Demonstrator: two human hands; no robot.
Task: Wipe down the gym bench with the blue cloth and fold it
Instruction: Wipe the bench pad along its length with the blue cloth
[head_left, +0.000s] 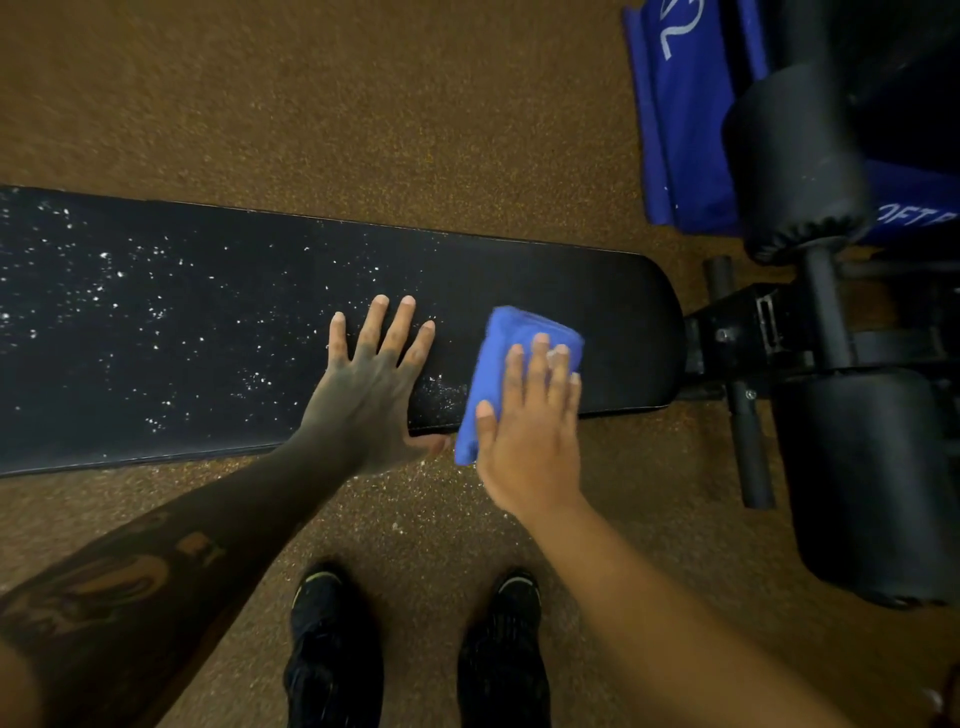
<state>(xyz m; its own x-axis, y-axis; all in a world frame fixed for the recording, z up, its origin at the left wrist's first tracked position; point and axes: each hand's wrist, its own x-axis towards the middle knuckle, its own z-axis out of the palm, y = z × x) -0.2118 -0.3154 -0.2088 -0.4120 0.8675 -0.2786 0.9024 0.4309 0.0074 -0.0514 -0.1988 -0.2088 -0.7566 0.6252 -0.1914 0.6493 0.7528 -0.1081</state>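
Observation:
A long black gym bench pad (208, 322) runs across the view, speckled with white crumbs over its left and middle parts. The folded blue cloth (498, 358) lies on the pad near its rounded right end, hanging slightly over the near edge. My right hand (530, 421) presses flat on top of the cloth. My left hand (374, 379) rests flat on the pad just left of the cloth, fingers spread, thumb over the near edge. The pad to the right of the cloth looks free of crumbs.
Black foam leg rollers (795, 156) and the bench's metal frame (748, 332) stand at the right. A blue fabric item with white lettering (685, 114) lies at the upper right. My two black shoes (415, 649) stand on the brown speckled floor, which has scattered crumbs.

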